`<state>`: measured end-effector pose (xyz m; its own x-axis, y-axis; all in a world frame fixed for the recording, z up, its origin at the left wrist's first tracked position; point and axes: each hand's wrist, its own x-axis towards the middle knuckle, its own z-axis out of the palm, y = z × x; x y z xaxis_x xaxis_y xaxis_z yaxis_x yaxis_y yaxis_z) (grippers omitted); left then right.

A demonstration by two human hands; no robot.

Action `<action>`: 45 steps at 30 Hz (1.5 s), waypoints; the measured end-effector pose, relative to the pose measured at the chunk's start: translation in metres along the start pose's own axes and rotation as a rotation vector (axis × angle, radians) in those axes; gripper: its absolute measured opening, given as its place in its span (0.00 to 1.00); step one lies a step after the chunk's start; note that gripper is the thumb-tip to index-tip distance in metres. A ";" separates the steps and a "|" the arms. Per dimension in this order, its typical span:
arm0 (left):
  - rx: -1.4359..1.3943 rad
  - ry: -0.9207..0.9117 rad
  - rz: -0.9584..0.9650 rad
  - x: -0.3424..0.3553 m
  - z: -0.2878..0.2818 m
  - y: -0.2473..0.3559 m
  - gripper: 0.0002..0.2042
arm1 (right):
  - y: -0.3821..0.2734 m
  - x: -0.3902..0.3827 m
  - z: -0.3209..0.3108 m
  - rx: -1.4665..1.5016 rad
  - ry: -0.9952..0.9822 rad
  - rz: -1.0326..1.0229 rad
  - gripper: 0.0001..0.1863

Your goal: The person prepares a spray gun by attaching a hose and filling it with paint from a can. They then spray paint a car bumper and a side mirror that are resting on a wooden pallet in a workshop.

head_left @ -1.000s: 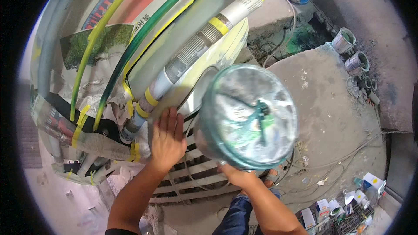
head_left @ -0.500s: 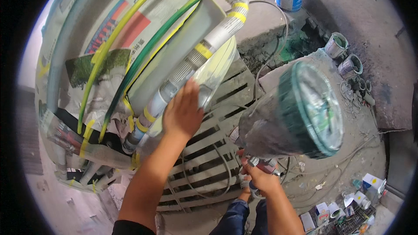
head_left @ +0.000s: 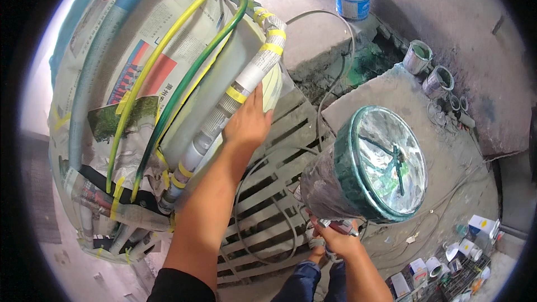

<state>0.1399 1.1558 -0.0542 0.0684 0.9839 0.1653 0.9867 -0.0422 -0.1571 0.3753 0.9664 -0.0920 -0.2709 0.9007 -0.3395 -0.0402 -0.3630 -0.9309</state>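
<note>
Gripping, right hand point(head_left: 339, 240): curls closed around the handle of one spray gun point(head_left: 343, 227); some fingers are hidden.
Cup point(head_left: 325, 187): one, dark and paint-smeared, mounted above the gun's handle, in view to the right of the slatted grate's point(head_left: 293, 114) middle; it leans, presumably as the wrist tilts.
Lid point(head_left: 386, 159): one, green-rimmed, seated on the cup, apparently to keep the contents in at this angle.
Outstretched, left hand point(head_left: 246, 123): empty, fingers extended, alongside the wrapped tube point(head_left: 256, 71); firm contact cannot be told.
Wrapping: newspaper and yellow tape around that one tube, probably shielding its surface.
Coloured tubes: two, one yellow tube point(head_left: 116, 140), one green tube point(head_left: 243, 6).
Larger open cans point(head_left: 438, 83): two, beside the wall; one blue tin point(head_left: 352, 1) stands apart.
</note>
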 end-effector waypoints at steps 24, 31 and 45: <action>-0.542 0.294 -0.441 -0.211 -0.072 0.025 0.29 | 0.027 -0.057 -0.014 -0.105 -0.268 0.063 0.11; -0.250 -0.169 -0.757 -0.085 -0.084 -0.100 0.38 | 0.004 -0.059 -0.019 -0.216 -0.250 0.007 0.11; -0.348 -0.596 -1.091 0.015 -0.065 -0.112 0.46 | -0.051 -0.033 -0.070 -0.331 -0.260 -0.066 0.09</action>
<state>0.0396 1.1640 0.0296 -0.7800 0.4600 -0.4243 0.4832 0.8735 0.0587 0.4534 0.9715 -0.0426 -0.5136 0.8137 -0.2722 0.2343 -0.1721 -0.9568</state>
